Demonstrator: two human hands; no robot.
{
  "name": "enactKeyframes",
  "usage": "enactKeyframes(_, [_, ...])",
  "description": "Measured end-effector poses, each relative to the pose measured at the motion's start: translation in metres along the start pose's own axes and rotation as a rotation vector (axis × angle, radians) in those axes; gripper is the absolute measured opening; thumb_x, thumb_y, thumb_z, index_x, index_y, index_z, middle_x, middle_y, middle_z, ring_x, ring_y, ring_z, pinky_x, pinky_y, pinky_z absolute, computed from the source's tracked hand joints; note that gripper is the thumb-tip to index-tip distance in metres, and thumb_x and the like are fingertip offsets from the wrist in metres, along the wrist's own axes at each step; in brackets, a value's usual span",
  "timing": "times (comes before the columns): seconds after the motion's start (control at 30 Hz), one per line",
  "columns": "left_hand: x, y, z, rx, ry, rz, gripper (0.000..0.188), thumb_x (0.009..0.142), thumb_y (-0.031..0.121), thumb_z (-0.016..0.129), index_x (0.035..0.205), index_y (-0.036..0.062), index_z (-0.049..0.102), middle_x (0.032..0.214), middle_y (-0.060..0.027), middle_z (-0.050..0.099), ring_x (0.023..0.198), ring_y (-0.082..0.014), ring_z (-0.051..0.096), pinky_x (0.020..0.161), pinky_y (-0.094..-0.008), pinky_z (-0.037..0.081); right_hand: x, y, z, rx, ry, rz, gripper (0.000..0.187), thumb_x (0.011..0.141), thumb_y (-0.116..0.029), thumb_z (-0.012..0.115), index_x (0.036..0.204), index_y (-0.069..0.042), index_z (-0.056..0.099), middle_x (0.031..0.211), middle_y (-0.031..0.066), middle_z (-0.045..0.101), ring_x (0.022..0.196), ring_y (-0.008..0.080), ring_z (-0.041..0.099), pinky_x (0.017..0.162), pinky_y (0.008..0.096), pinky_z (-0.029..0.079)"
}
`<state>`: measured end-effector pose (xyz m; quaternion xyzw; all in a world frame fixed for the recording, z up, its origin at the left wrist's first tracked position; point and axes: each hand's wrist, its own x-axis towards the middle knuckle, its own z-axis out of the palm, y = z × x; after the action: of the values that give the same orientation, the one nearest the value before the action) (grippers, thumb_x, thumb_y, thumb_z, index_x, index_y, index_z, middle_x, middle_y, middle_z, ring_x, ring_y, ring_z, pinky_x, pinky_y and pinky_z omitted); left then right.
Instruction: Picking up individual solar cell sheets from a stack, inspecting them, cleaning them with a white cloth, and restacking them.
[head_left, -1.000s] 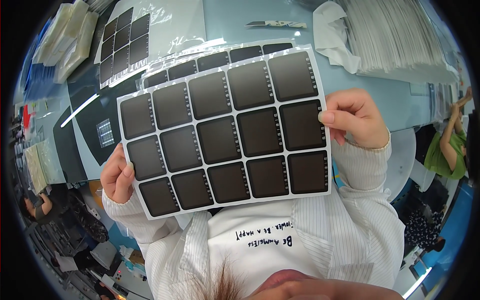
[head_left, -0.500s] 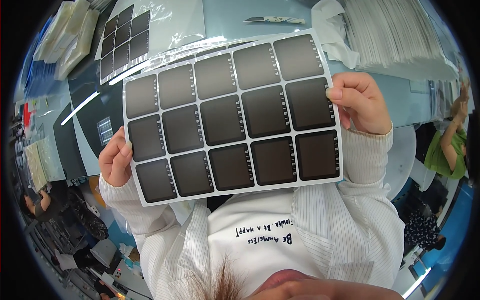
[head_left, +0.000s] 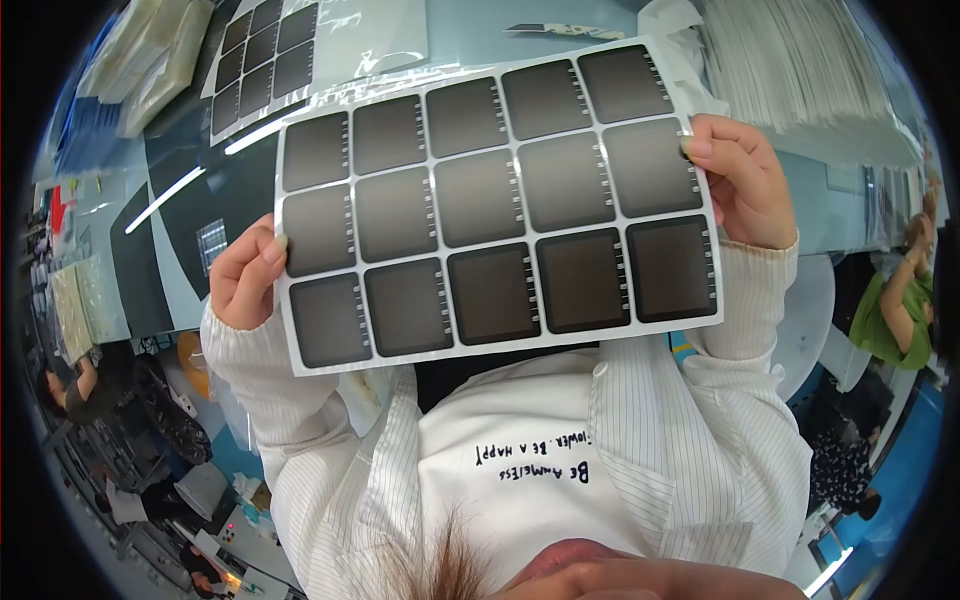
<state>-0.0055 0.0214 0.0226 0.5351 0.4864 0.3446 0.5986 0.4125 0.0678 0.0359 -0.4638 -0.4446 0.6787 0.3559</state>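
- A white rectangular sheet carrying dark grey square panels in three rows of five (head_left: 495, 205) is held up in front of the chest, tilted so that its right end sits higher than its left.
- The sheet is gripped at its left edge by the left hand (head_left: 243, 277): the fingers are curled behind the sheet and the thumb is pressed on its front, beside the middle row.
- The sheet's right edge is pinched by the right hand (head_left: 742, 180), thumb tip on the front near the upper corner, the other fingers closed behind.
- Below the sheet, a white striped coat with ribbed cuffs (head_left: 690, 450) is seen over a white shirt.
- Beyond the sheet's upper left corner, a second sheet of dark square panels (head_left: 268, 55) lies flat on the pale blue-grey table (head_left: 470, 30), under clear film.
- Above the sheet's right corner, a tall stack of white sheets (head_left: 800, 70) rests on the same table.
- Far right of the sheet, a person in a green top (head_left: 885, 320) is seen at the rim.
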Motion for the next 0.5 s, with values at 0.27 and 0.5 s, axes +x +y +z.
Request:
enactKeyframes(0.27, [0.005,0.002,0.011,-0.003,0.029,-0.007,0.021,0.087,0.010,0.046,0.068,0.0010,0.048,0.077,-0.0020,0.048,0.068,-0.0088,0.042,0.067,-0.0213,0.034,-0.004,-0.004,-0.003,0.032,0.052,-0.075,0.021,0.083,-0.015,0.053,0.065,-0.005,0.050,0.056,0.0009,0.053,0.038,0.0036,0.038,0.037,0.0168,0.028])
enactKeyframes(0.5, [0.008,0.009,0.019,0.024,0.052,-0.034,0.024,0.085,0.014,0.049,0.065,0.0007,0.048,0.069,-0.0008,0.046,0.064,-0.0090,0.041,0.063,-0.0230,0.034,-0.009,-0.011,-0.007,0.078,0.078,-0.138,0.020,0.084,-0.014,0.052,0.066,-0.005,0.048,0.056,0.0015,0.053,0.037,0.0032,0.037,0.036,0.0163,0.027])
